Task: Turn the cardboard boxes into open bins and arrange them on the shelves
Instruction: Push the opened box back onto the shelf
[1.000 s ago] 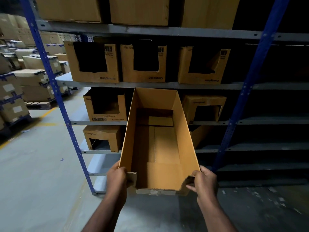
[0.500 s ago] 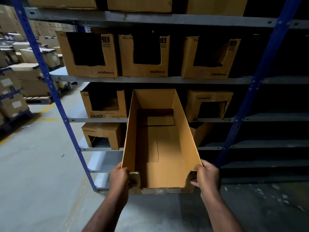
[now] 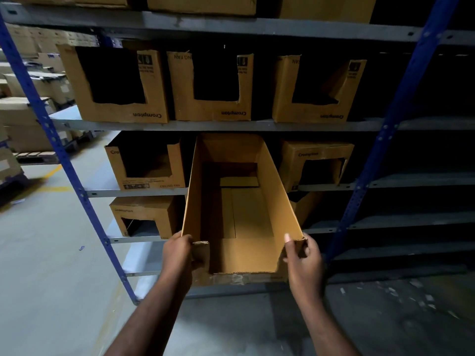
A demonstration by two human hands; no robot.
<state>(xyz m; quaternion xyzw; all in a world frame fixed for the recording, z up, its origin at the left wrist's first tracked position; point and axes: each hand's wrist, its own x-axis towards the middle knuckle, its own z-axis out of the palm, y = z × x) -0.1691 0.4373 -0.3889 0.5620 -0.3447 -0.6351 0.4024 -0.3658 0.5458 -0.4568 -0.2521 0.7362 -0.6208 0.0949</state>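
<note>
1. Head view, direction: the long, open-topped brown cardboard box (image 3: pixel 241 217) runs lengthwise away from the person. Its far end points into the blue-and-grey metal shelving (image 3: pixel 231 125), and its open side faces up.
2. Head view, place: the far end sits at the middle shelf, between a cut-front brown cardboard bin on the left (image 3: pixel 144 182) and another on the right (image 3: pixel 316 155).
3. Head view, change: against half a second ago, the rack looms nearer. The right thumb (image 3: pixel 287 238) now hooks over the right wall, where before it lay outside.
4. Head view, grip: the left hand (image 3: pixel 177 255) grasps the near-left corner. The right hand (image 3: pixel 305 260) pinches the near-right corner, so the box stretches forward from both hands.
</note>
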